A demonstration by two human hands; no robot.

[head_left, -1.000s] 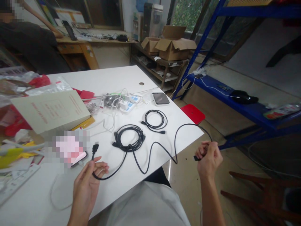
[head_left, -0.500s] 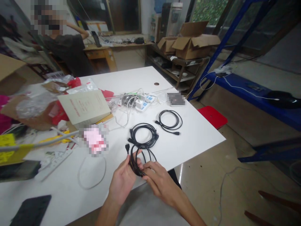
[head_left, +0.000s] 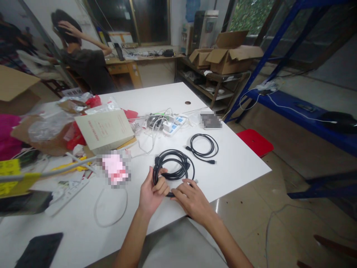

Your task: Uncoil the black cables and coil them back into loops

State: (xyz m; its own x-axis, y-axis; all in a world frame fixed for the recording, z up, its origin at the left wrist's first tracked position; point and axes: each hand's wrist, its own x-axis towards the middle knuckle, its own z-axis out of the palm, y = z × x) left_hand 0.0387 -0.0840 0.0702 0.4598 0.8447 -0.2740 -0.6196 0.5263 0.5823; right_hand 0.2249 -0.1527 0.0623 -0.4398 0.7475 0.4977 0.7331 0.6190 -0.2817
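Observation:
My left hand [head_left: 153, 193] is closed around the left side of a coiled black cable [head_left: 193, 169], its fingers curled over the loops. On the coil's near side, my right hand [head_left: 192, 197] pinches the cable between thumb and fingers. A light plug end shows just beyond the right fingers. The held coil overlaps, in view, a second black cable coil [head_left: 174, 152] lying on the white table [head_left: 231, 175]. Farther right, a third black cable coil [head_left: 205, 153] lies apart, with its plug ends showing.
On the left are a pale box [head_left: 104, 130], plastic bags, a power strip [head_left: 67, 195] and a dark flat object [head_left: 40, 250]. White adapters [head_left: 170, 127] stand behind the coils. A red stool [head_left: 255, 142] and blue rack [head_left: 304, 111] are right. A person [head_left: 86, 67] sits beyond the table.
Both hands have moved the held coil forward, bringing it over the second coil. My left fingers have curled round the loops. The seated person and other coils stay in place.

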